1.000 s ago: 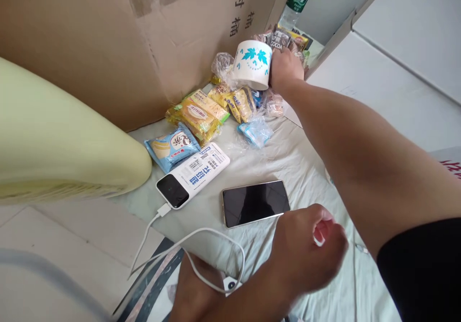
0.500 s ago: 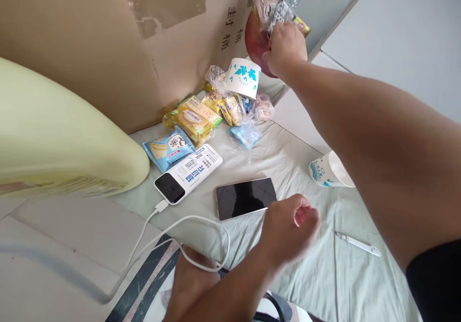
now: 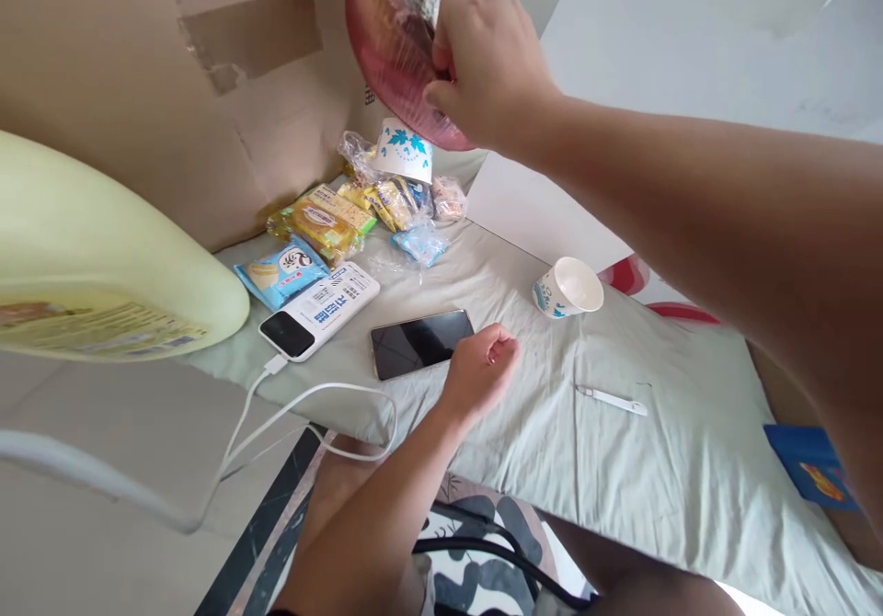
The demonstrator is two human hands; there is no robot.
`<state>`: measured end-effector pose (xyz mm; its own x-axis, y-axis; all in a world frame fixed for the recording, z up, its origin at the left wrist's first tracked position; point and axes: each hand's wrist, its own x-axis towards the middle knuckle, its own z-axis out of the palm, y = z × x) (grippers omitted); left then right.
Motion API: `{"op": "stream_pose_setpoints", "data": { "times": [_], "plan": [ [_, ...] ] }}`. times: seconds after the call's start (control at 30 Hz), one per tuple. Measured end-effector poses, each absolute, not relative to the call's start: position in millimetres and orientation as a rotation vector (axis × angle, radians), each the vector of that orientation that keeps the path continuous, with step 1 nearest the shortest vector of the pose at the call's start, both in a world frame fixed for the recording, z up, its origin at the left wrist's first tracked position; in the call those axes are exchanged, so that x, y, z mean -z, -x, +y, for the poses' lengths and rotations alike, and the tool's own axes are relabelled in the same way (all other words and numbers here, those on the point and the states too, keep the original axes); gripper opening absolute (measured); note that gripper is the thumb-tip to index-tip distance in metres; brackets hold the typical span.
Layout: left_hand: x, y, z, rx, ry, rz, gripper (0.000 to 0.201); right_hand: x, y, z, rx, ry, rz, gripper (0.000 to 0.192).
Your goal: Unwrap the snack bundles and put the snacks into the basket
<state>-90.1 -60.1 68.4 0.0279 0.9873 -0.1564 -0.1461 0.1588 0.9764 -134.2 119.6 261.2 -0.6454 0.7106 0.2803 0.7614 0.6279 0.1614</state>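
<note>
My right hand [image 3: 493, 64] is closed on the near edge of a red, translucent bowl [image 3: 386, 55], raised at the top of the view. Clear wrappers and part of a clear plastic bottle show in it; its far part is cut off by the frame. My left hand [image 3: 483, 368] rests as a loose fist on the cloth, at the right end of a dark-screened smartphone [image 3: 419, 345], with nothing visible in it. Behind the phone, below the bowl, several wrapped snacks [image 3: 327, 221] lie in a heap around an upside-down white paper cup [image 3: 406, 149] with blue leaves.
A white power bank [image 3: 321, 313] with a white cable [image 3: 235, 450] lies left of the phone. On the right are an upright paper bowl [image 3: 569, 287] and a slim white utility knife [image 3: 613, 401]. A pale yellow jug [image 3: 124, 257] and a cardboard box [image 3: 138, 92] stand left.
My right hand has brought the red bowl nearer, and it looks larger and tilted. My left hand stays a fist beside the phone. The view has shifted to the right.
</note>
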Motion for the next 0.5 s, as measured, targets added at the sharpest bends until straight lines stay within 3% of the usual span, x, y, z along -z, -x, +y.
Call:
{"op": "stream_pose_setpoints", "data": {
  "times": [0.17, 0.5],
  "plan": [
    [-69, 88, -59, -1.154, -1.031, 1.184, 0.026, -260, 102, 84, 0.31, 1.202, -2.703, 0.043],
    [-61, 80, -53, -1.173, -1.058, 1.161, 0.026, -207, 38, 85, -0.243, 1.479, -2.525, 0.033]
  ]
}}
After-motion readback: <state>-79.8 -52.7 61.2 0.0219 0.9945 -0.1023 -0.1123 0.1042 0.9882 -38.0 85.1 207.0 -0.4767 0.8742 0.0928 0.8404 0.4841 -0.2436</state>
